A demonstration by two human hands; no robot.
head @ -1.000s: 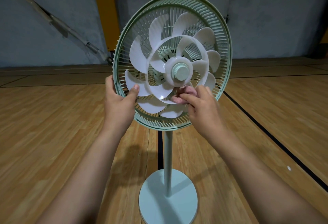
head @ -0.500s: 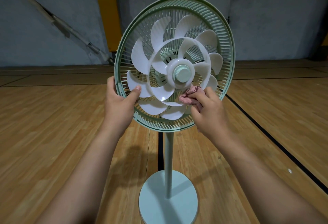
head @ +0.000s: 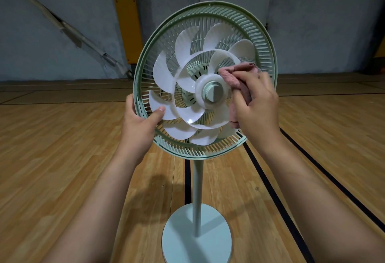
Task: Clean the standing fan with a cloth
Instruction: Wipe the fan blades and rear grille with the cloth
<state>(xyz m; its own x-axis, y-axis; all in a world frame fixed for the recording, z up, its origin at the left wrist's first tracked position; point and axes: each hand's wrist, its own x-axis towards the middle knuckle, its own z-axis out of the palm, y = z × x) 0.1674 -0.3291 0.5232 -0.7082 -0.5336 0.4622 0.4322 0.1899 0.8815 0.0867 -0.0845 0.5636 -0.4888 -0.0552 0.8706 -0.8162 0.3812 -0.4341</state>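
Fan: the standing fan (head: 200, 137) is upright on the wood floor (head: 62, 148), pretty much dead center in view. Its pale green pole (head: 197, 189) runs down to a round base (head: 187, 237) near the bottom edge.
Fan head: there's a green guard rim (head: 198, 154) with a ribbed grille behind. The white blades (head: 164, 73) sit out in the open in front of it, with a round hub (head: 213, 93) in the middle.
Left hand: the left hand (head: 139, 123) has hold of the guard rim at its lower left. The fingers are wrapped round behind it and the thumb (head: 159, 111) is in front, its tip resting on 1 of the blades.
Right hand: the right hand (head: 258, 106) is at the right side of the head, fingers curled tight round the bunched-up cloth.
Cloth: the pink cloth (head: 231, 76) is scrunched and pokes out above and below the fingers. It's pressed on the blades just right of the hub. It might be touching the hub's edge, but I can't say for sure.
Floor markings: black lines (head: 333, 183) run across the boards, with 1 thick one passing right behind the pole.
Background: a grey wall (head: 31, 54), a yellow panel (head: 128, 29) behind the fan's upper left, and a long pipe (head: 68, 30) slanting down from the top left corner toward it.
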